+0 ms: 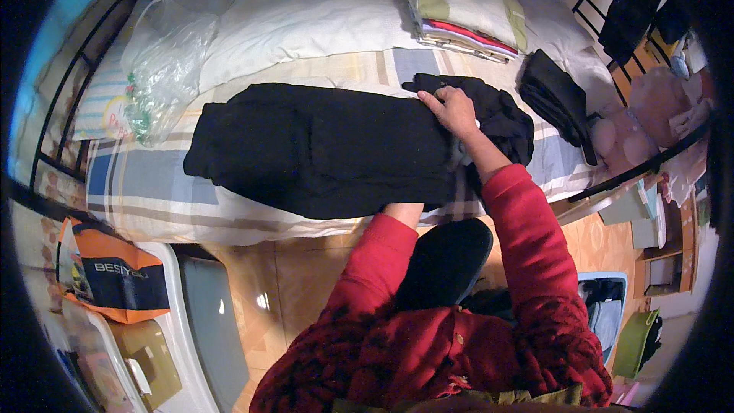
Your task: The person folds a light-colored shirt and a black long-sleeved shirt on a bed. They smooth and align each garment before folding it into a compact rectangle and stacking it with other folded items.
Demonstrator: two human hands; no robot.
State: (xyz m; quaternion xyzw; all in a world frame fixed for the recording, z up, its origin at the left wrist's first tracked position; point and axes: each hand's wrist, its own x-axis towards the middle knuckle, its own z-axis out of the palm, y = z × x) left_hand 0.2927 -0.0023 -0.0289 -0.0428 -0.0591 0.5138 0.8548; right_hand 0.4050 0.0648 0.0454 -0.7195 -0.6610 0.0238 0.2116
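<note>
A large black folded garment (pixel 355 137), probably trousers, lies across the bed in front of me. My right hand (pixel 456 109) is at its far right corner, thumb along the edge and fingers curled at the cloth. Only the wrist of my left hand (pixel 404 213) shows, at the garment's near edge. The rest of that hand is hidden beneath the black cloth. Just right of my right hand lies another dark, crumpled garment (pixel 504 109), partly covered by my wrist. Farther right is a folded black garment (pixel 553 94).
A stack of folded clothes (pixel 470 11) stands at the back by a white quilt (pixel 321 11). A clear plastic bag (pixel 172 63) lies on the left. Metal bed rails (pixel 86 57) bound the ends. Below are an orange-and-black bag (pixel 117 269) and a blue-rimmed basin (pixel 622 298).
</note>
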